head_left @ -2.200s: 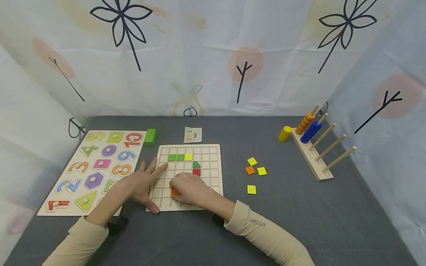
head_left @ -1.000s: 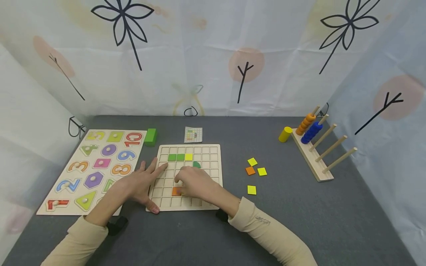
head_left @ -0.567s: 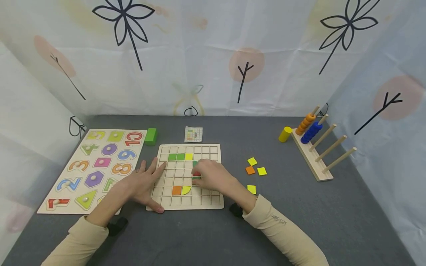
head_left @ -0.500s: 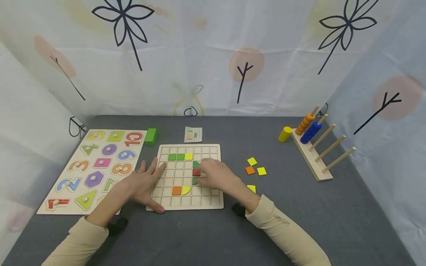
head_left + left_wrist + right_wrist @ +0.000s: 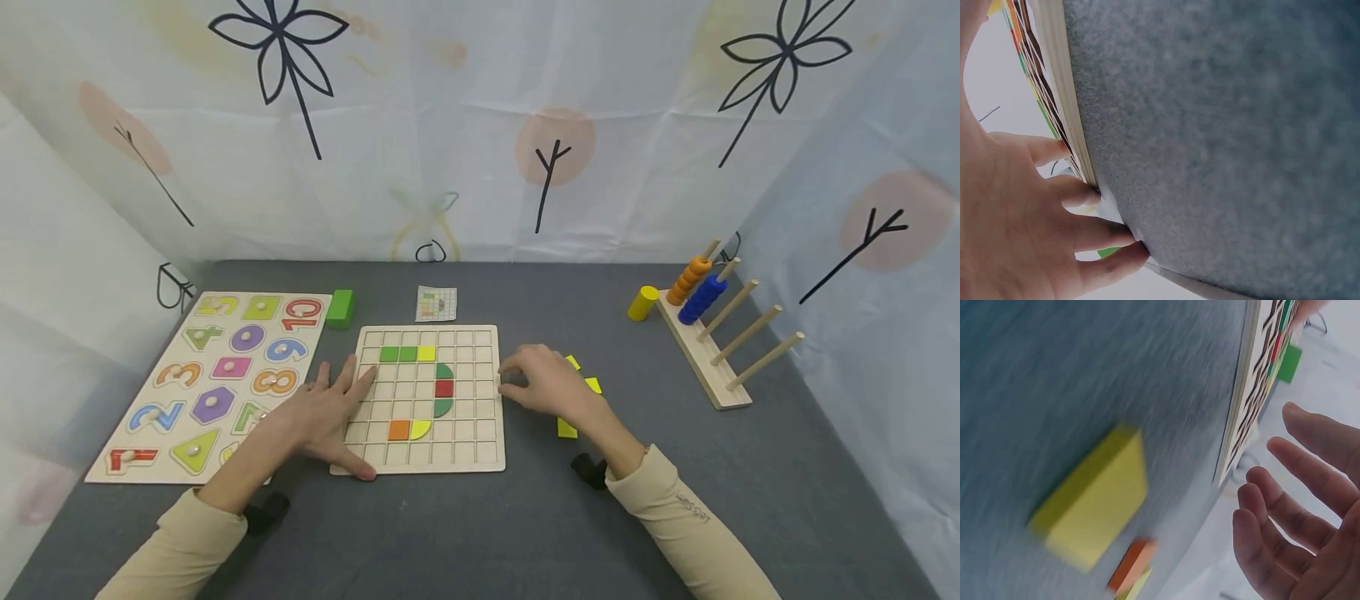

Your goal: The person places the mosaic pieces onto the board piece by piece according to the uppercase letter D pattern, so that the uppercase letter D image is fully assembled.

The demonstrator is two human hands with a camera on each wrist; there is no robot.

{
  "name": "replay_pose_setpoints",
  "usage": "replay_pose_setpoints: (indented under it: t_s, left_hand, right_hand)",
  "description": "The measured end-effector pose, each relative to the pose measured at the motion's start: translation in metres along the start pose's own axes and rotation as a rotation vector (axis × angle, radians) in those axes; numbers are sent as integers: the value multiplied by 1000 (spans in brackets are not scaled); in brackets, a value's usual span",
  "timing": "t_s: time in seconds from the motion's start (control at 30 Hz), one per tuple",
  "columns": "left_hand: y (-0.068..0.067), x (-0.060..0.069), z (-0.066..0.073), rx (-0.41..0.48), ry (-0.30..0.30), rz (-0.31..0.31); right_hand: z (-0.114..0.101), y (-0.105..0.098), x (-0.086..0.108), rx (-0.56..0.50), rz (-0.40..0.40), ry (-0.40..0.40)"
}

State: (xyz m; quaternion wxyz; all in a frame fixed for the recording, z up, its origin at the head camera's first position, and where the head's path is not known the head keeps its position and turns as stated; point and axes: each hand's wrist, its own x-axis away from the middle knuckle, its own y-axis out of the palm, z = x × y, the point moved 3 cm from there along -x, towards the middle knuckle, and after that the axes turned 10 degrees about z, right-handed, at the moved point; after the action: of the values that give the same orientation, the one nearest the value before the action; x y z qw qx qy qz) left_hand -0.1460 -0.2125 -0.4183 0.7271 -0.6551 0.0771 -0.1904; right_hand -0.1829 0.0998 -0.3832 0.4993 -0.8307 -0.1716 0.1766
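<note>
My left hand (image 5: pixel 322 417) lies spread along the left edge of a wooden grid board (image 5: pixel 477 454), with its fingers on the rim. Set in the grid are two green squares (image 5: pixel 398 355), a yellow square (image 5: pixel 427 354), a red square (image 5: pixel 444 389) between two green rounded pieces (image 5: pixel 443 407), and an orange square (image 5: pixel 399 430) beside a yellow rounded piece (image 5: pixel 420 429). My right hand (image 5: pixel 551 383) hovers just off the board's right edge. In the right wrist view its fingers are relaxed and hold nothing. Below them are a yellow tile (image 5: pixel 1100 503) and an orange tile (image 5: pixel 1134 564).
A number and shape puzzle board (image 5: pixel 168 392) lies at the left, with a green block (image 5: pixel 341 308) at its corner. Behind the grid is a small pattern card (image 5: pixel 437 305). A bead stand (image 5: pixel 708 350) and a yellow cylinder (image 5: pixel 642 303) stand at the right.
My right hand has left the orange square at the lower row, passed over the red and green pieces, and moved right off the board toward the loose tiles. The left hand stays at the edge.
</note>
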Motion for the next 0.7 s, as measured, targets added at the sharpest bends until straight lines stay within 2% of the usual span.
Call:
replay_pose_setpoints:
  t_s: [0.23,0.47,0.7]
  left_hand:
    - [1,-4,2,-7,-15,-20]
    - [3,-6,3,-18,-30,-30]
    - [3,-8,3,-26,-27,-33]
  right_hand:
    - [30,-18,10,31,11,98]
    - [59,-27,19,92,-24,189]
    - [68,-32,23,95,-52,185]
